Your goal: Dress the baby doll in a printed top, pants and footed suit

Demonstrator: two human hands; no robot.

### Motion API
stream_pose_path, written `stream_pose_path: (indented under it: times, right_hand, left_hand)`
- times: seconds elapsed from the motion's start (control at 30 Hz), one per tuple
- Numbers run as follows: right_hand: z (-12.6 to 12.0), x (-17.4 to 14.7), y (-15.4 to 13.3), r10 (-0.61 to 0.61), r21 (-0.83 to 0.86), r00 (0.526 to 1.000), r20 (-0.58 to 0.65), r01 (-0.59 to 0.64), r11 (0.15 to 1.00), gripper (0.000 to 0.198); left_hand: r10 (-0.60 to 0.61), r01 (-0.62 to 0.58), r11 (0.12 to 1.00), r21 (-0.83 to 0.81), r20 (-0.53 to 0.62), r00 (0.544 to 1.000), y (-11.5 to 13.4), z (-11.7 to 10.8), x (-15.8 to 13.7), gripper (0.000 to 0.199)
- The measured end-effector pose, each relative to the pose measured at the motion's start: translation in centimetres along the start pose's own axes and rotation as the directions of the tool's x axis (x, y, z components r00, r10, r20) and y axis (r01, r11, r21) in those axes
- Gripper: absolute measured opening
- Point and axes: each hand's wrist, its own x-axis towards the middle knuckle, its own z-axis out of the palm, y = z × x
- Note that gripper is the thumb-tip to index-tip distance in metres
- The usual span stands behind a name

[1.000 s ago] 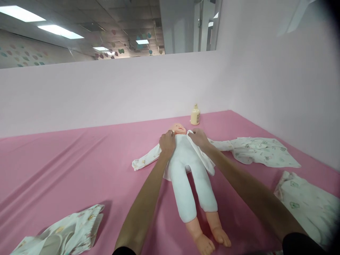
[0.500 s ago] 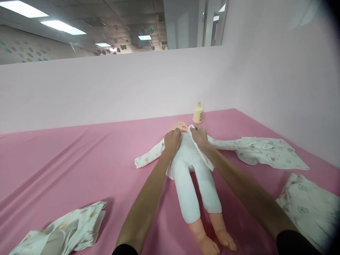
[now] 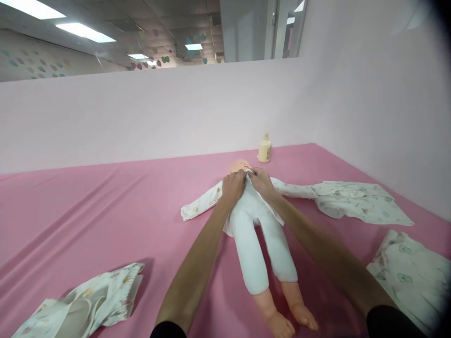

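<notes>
A baby doll (image 3: 260, 234) with a white cloth body and bare plastic feet lies on its back on the pink sheet (image 3: 88, 220), head away from me. It wears a white printed baby top (image 3: 200, 206), sleeves spread to both sides. My left hand (image 3: 233, 185) pinches the top's left front edge at the doll's chest. My right hand (image 3: 260, 180) pinches the right front edge. Both hands meet just under the doll's chin.
A cream lotion bottle (image 3: 265, 149) stands by the back wall behind the doll's head. Printed baby clothes lie at the right (image 3: 359, 202), the near right (image 3: 408, 277) and the near left (image 3: 88, 305). Pale pink walls close the back and right sides.
Both hands have drawn the two front edges of the top together, from apart on the shoulders to meeting at the doll's neck. The view shifted slightly.
</notes>
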Motion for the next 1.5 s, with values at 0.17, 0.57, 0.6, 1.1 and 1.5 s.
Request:
stream_pose_path:
  times: [0.17,0.57,0.6,1.1,1.5]
  right_hand:
    - [0.4,0.1,0.0,0.057,0.184,0.995,-0.083,-0.041,0.982,0.020]
    - [0.5,-0.6,-1.0,0.057,0.370,0.998,-0.031,-0.041,0.928,0.024]
    - [0.4,-0.8,-1.2,0.060,0.394,0.998,-0.019,-0.047,0.918,0.024]
    - [0.4,-2.0,-1.4,-0.236,0.033,0.970,-0.060,0.238,0.971,0.026]
    - [0.7,-2.5,-1.4,-0.365,-0.134,0.930,0.042,0.367,0.921,0.025]
  left_hand:
    - [0.030,-0.030,0.999,-0.028,0.002,1.000,0.0,-0.1,-0.1,0.026]
    - [-0.009,0.009,1.000,-0.009,-0.022,1.000,0.2,-0.2,-0.3,0.027]
    - [-0.007,0.007,1.000,-0.009,-0.024,1.000,0.2,-0.2,-0.3,0.027]
    - [-0.049,0.041,0.989,-0.141,-0.055,0.997,-0.2,0.2,-0.1,0.030]
    - [-0.102,0.091,0.801,-0.592,0.013,0.995,-0.9,-0.1,0.4,0.025]
